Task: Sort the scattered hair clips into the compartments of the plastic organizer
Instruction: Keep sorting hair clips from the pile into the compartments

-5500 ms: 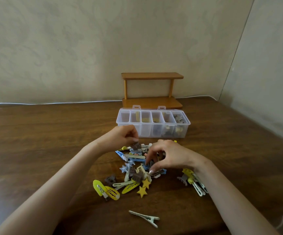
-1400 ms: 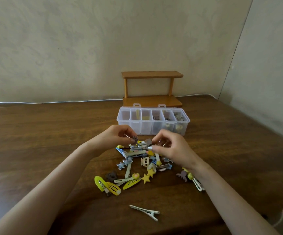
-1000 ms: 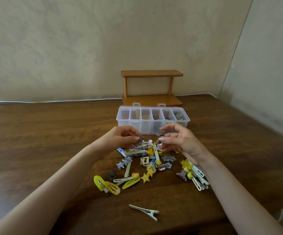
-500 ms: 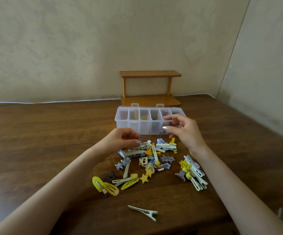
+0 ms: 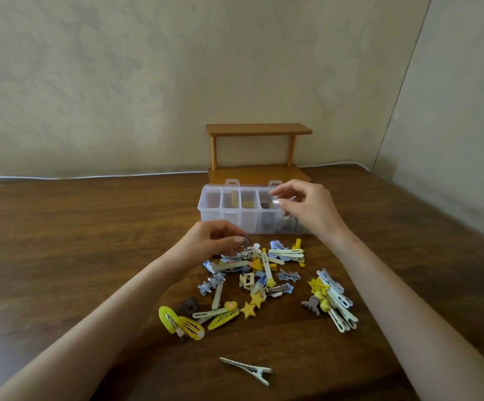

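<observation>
My right hand (image 5: 310,211) hovers over the right-hand compartments of the clear plastic organizer (image 5: 210,211). Its fingers are loosely curled, with thumb and forefinger close together. The tips are blurred, so I cannot tell whether they pinch a clip or nothing. My left hand (image 5: 210,241) sits nearer me and to its left, thumb and forefinger pinching a small brown clip (image 5: 246,241) just above the far edge of the pile of hair clips (image 5: 264,273). That pile lies between my forearms. A bundle of white clips (image 5: 336,302) lies beside the right forearm, and a silver alligator clip (image 5: 248,370) lies apart, nearest me.

The dividers stand close together, so anything let go under the right hand could land in the neighbouring compartment or catch on the rim. The brown clip is tiny and held only at the fingertips, so it could drop into the pile. Pulling the right forearm back low could scatter the white bundle.
</observation>
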`<state>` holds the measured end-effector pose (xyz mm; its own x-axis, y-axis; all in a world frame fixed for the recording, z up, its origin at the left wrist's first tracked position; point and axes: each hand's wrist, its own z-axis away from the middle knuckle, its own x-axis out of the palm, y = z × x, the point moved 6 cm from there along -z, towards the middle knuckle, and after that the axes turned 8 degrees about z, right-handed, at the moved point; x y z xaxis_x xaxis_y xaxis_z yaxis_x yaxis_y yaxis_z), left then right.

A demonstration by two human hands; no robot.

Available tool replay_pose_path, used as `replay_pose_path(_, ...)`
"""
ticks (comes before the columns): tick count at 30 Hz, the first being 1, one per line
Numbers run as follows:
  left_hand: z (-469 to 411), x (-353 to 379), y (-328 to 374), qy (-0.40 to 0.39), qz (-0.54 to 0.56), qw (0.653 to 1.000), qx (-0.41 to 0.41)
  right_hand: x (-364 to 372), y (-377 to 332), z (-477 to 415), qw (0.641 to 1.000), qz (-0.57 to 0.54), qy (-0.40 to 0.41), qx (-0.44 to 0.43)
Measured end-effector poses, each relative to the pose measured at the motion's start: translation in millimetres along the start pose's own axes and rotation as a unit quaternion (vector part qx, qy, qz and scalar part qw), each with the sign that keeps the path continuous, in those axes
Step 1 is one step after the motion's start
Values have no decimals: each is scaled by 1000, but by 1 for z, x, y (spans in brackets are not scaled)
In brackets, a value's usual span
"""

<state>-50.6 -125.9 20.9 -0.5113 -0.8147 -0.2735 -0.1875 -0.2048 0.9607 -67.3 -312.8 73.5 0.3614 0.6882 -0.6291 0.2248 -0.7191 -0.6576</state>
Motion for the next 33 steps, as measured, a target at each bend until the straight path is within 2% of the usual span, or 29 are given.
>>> replay_pose_path(5, 1, 6, 0, 6, 79, 997, -10, 29, -5, 27, 980, -67, -189, -20)
replay_pose_path(8, 2, 9, 1, 11, 92, 996, -13, 42, -4, 34, 973, -70, -217, -34)
replay_pose_path(16, 3, 15, 2, -19, 70, 997, 0, 41, 6, 36, 980, -88, -178, -16)
replay_pose_path(21, 4, 14, 5, -49, 11, 998, 26, 31, 15, 33, 985, -79, -153, 13)
replay_pose_path(23, 4, 12, 7, -45, -15, 998, 42, 19, 19, 28, 994, -48, -102, 19)
replay_pose_path(25, 4, 8, 10, -28, -64, 996, 59, 1, 26, 18, 999, 3, -10, 31)
replay_pose_path(28, 4, 5, 12, -15, -95, 993, 67, -20, 37, 3, 991, 79, 96, 53)
replay_pose_path(30, 3, 5, 11, -15, -103, 992, 65, -22, 41, -7, 984, 128, 105, 66)
replay_pose_path(33, 2, 4, 10, -27, -117, 990, 67, -14, 42, -17, 975, 201, 63, 65)
